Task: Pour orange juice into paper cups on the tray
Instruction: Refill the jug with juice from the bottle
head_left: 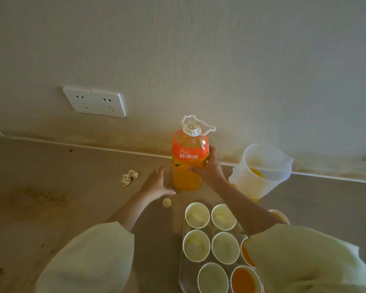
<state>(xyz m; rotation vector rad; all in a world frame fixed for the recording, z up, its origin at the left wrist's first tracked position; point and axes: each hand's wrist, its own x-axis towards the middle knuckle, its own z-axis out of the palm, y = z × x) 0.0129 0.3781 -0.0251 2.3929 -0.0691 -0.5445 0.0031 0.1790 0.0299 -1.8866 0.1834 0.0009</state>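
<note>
A large orange juice bottle (pixel 187 157) with an orange label stands upright and uncapped on the counter by the wall. My right hand (pixel 209 168) grips its right side at label height. My left hand (pixel 156 183) hovers just left of the bottle's base, fingers spread and relaxed, holding nothing. The bottle's cap (pixel 167 202) lies on the counter below that hand. A tray (pixel 183 269) near me holds several white paper cups; the left ones, such as one cup (pixel 197 214), look empty, while some right ones, such as another cup (pixel 243 279), hold orange juice. My right sleeve hides part of the tray.
A translucent plastic pitcher (pixel 262 168) with a little juice stands right of the bottle, against the wall. A crumpled tissue (pixel 129 177) lies to the left. A double wall socket (pixel 95 102) sits above the counter. Brown stains mark the counter's left part.
</note>
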